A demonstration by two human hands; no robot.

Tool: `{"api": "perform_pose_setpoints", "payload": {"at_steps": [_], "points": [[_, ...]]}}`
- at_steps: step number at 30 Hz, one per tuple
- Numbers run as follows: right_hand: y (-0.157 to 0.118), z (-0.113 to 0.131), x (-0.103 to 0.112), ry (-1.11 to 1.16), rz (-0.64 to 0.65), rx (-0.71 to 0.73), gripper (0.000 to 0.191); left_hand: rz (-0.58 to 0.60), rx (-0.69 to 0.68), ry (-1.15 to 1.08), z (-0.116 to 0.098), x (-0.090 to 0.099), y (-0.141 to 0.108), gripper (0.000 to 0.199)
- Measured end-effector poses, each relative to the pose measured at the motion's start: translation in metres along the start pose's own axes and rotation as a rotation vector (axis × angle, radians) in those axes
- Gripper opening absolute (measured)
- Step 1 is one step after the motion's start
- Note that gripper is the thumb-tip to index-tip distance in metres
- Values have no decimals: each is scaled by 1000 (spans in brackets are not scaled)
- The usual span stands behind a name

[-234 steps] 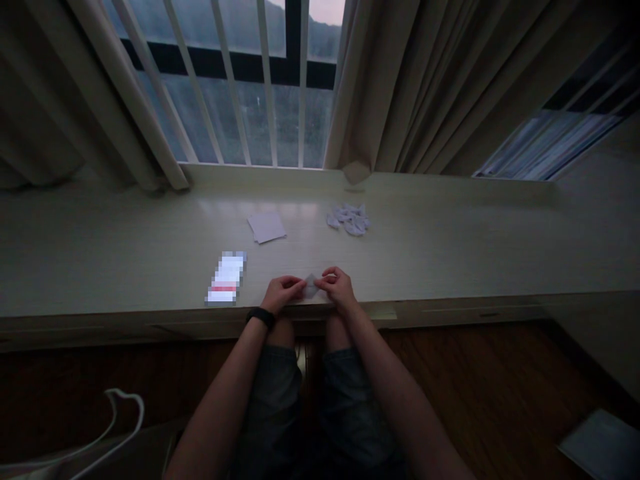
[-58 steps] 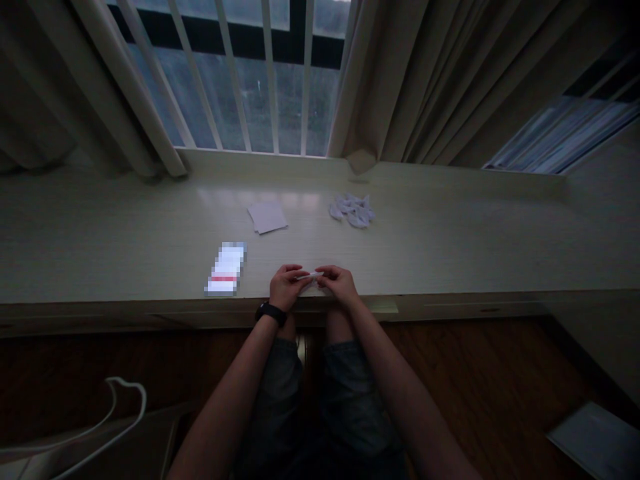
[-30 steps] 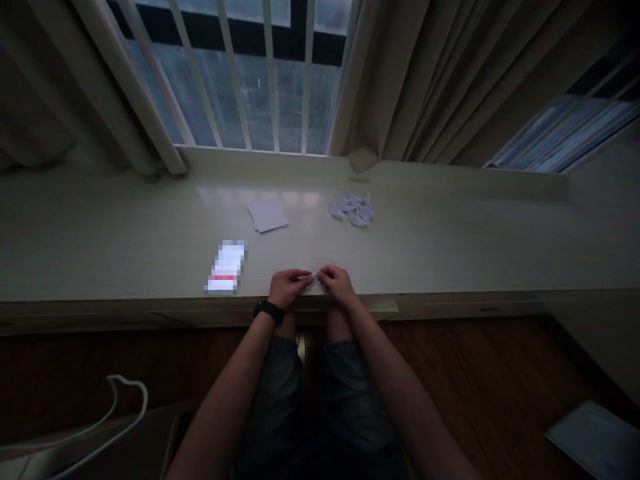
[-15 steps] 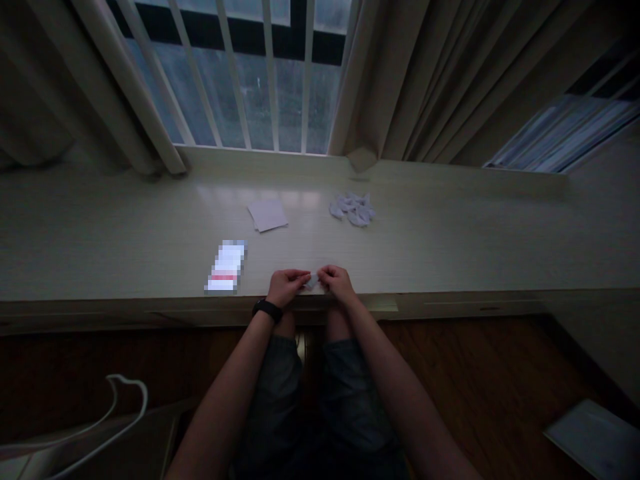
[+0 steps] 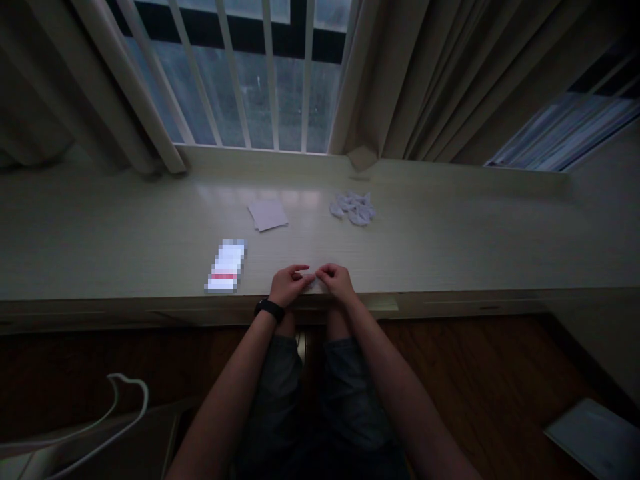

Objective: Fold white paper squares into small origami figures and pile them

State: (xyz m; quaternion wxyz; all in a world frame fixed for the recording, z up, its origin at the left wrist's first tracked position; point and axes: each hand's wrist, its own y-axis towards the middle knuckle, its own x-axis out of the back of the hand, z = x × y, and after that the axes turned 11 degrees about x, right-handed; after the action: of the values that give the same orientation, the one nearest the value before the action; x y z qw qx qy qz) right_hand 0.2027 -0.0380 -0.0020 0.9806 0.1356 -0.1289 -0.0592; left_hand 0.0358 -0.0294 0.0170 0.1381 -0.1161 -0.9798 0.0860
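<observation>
While held low at the near edge of the table (image 5: 450, 247), small paper (image 5: 311, 283): lies between left hand (image 5: 289, 285) and right hand (image 5: 340, 283), pale and partly covered by fingers; too dim and small to make out any folds.
Left hand: now shows a narrow gap between forefinger and thumb, after a tight pinch half a second ago; rests the thumb against the small paper. Cannot tell whether the remaining fingers grip from beneath.
Right hand: keeps thumb and forefinger pressed together on the opposite side of the small paper, much as a moment earlier.
Lifted left forefinger: probably leaves the steadier hold to the right hand; suggests handling in progress, with the small paper not yet released.
Stack of square paper (image 5: 269, 214): lies flat beyond the left hand, slightly fanned, unmoved.
Crumpled-looking white pieces (image 5: 353, 209): sit clustered right of the stack, well apart from both hands, also unmoved.
Phone (image 5: 226, 267): lies left of the left hand, screen bright and pixelated.
Black wristband (image 5: 270, 309): circles the left wrist.
Barred window (image 5: 255, 97): lets in dim light behind the table.
</observation>
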Motion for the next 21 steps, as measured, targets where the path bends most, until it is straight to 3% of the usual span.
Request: {"api": "perform_pose_setpoints", "payload": {"at_steps": [3, 7, 10, 14, 17, 21], "points": [[1, -2, -1, 51, -71, -15, 23, -32, -26, 79, -1, -2, 3, 40], [2, -2, -2, 62, -154, -18, 25, 37, -35, 69, 0, -5, 9, 35], [1, 0, -2, 38, -129, -13, 28, 53, 39, -54, 0, -5, 13, 35], [-1, 2, -1, 34, -53, -24, 31, -33, 136, -248, -3, -5, 13, 44], [-1, 1, 0, 24, 24, -14, 32, -83, 133, -292, -4, -4, 11, 47], [1, 1, 1, 62, 0, 0, 34, -8, 65, -196, -1, -2, 9, 42]]}}
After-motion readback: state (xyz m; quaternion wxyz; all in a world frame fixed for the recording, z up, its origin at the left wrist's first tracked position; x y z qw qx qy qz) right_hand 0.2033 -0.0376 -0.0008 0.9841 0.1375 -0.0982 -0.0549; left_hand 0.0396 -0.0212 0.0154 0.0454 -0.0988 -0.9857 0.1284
